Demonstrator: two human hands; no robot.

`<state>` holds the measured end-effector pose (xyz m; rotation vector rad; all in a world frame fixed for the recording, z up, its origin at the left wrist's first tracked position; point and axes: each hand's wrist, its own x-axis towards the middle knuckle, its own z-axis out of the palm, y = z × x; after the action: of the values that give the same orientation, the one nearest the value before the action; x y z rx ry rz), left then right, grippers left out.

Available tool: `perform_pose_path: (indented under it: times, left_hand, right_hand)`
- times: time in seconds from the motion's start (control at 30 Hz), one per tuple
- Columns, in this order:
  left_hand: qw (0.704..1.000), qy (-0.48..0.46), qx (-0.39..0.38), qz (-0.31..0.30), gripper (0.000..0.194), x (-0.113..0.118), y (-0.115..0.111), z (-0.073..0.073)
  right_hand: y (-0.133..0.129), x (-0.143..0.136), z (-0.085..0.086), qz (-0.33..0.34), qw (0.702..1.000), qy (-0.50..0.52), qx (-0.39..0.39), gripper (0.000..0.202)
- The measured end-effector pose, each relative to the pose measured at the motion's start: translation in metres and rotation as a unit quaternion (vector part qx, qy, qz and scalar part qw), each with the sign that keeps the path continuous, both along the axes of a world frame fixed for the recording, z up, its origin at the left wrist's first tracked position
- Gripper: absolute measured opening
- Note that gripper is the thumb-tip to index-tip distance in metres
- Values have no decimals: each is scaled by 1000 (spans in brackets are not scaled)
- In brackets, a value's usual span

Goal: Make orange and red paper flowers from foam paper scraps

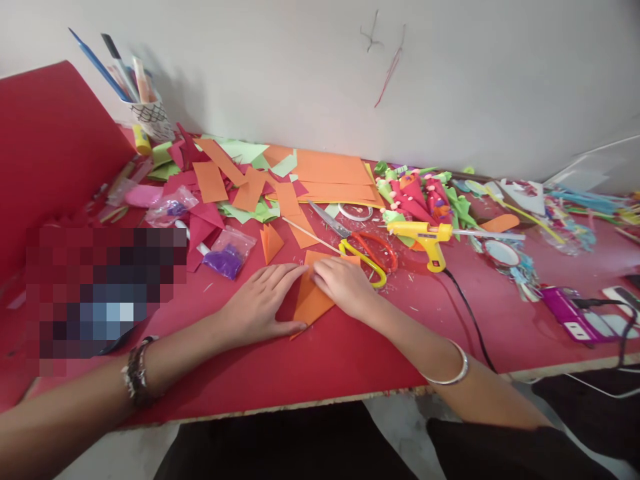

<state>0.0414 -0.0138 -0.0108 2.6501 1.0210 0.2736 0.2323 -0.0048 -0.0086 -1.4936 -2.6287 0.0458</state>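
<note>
Item: orange paper piece (311,301), flat on the red table (350,360), near the front edge, centre of view.

Hands: left hand (260,303) lies flat, fingers spread and extended, palm down on the table with fingertips touching the paper's left edge. Right hand (345,285) presses down on the paper's upper right part, fingers together. Neither hand is closed around anything; both bear down flat. The two nearly meet at the paper's top.

Orientation: the visible part is a wedge narrowing to a point at about 7 o'clock; the long axis runs from roughly 1 o'clock to 7 o'clock. The upper end is hidden beneath the hands.

Progress, judged: the piece appears cut to shape and is being creased or flattened. Whether a fold is already set cannot be told. A similar folded orange triangle (271,243) stands at 11 o'clock, and finished paper cones (425,197) lie at 1 o'clock, so several look complete.

Nearby: scissors (367,253) at 1 o'clock, just beside the right hand; yellow glue gun (427,237) at 2 o'clock; loose orange sheets (333,175) at 12 o'clock.
</note>
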Motion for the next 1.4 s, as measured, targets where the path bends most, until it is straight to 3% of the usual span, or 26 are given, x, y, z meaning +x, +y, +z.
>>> perform_pose_path:
  times: [0.17,0.43,0.8,1.17,1.4]
  left_hand:
    - [1000,-10,4,-23,71,-1,-1,2]
    - [994,13,25,-108,33,-4,-7,5]
    - [988,60,11,-140,44,-9,-3,10]
    - [985,58,27,-162,42,-11,-4,8]
    - [975,56,23,-215,42,-19,-5,11]
  right_hand:
    - [-1,0,1,-6,1000,-1,-12,13]
    - [-1,0,-3,-4,1000,6,10,15]
    - [0,-2,-3,-12,1000,-1,17,18]
    - [-2,-3,-2,-21,1000,-7,18,18]
    - [-2,-3,-5,-29,999,-15,18,19]
